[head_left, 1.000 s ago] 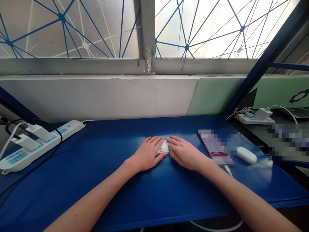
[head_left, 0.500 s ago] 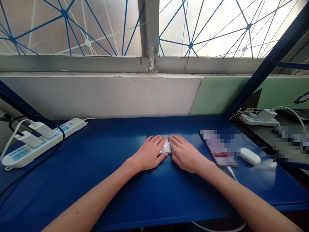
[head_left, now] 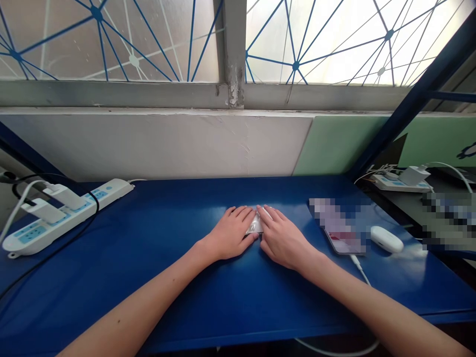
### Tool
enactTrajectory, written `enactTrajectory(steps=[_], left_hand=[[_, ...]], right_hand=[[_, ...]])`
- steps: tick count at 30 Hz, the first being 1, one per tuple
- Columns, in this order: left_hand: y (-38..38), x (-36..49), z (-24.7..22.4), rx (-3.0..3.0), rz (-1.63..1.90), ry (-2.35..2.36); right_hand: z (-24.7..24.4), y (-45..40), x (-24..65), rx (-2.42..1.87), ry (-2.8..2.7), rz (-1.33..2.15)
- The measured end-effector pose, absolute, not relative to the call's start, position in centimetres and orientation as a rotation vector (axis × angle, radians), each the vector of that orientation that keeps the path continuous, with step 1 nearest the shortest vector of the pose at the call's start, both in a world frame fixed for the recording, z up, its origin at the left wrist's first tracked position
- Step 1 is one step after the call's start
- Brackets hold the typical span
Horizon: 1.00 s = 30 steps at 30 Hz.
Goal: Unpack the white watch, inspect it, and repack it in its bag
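A small white packet with a shiny clear wrapper (head_left: 255,226) lies on the blue desk (head_left: 178,302), partly hidden beneath my fingers. My left hand (head_left: 233,234) rests palm down over its left side, fingers stretched out and thumb reaching along the near edge. From the other side, my right hand (head_left: 283,237) lies flat with its fingertips over the packet's right part. The tips of both hands nearly meet. What the packet contains cannot be made out.
A white power strip (head_left: 119,187) with plugged-in chargers and a black cable (head_left: 84,232) is at the left. On the right lie a phone (head_left: 334,230) on a white charging cable (head_left: 360,267) and a white earbud case (head_left: 386,240). Behind rises a wall below windows.
My right hand has shifted slightly left, and its fingers now cover more of the packet. My left hand has stayed nearly in place. The view has tilted a little.
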<state>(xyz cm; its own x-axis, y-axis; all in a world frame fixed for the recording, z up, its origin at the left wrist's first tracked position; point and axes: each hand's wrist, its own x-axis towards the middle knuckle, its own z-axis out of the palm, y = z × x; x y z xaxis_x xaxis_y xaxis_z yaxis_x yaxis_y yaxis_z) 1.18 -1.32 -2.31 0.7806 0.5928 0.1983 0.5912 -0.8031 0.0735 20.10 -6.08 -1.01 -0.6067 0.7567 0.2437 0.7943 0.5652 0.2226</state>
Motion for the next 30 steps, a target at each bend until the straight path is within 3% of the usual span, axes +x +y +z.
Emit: enactTrajectory(steps=[8, 16, 30], left_hand=[[-1.3, 1.3, -2.2, 2.947, 0.339, 0.989], [-1.3, 1.6, -2.1, 2.952, 0.310, 1.015], [-1.4, 1.7, -2.3, 2.939, 0.329, 1.020]], right_hand=[[-1.3, -6.2, 19.7, -1.294, -2.675, -0.484], [-1.0, -5.7, 20.4, -1.386, -2.643, -0.250], [-0.5, -5.0, 20.3, -1.202, -2.707, -0.322]])
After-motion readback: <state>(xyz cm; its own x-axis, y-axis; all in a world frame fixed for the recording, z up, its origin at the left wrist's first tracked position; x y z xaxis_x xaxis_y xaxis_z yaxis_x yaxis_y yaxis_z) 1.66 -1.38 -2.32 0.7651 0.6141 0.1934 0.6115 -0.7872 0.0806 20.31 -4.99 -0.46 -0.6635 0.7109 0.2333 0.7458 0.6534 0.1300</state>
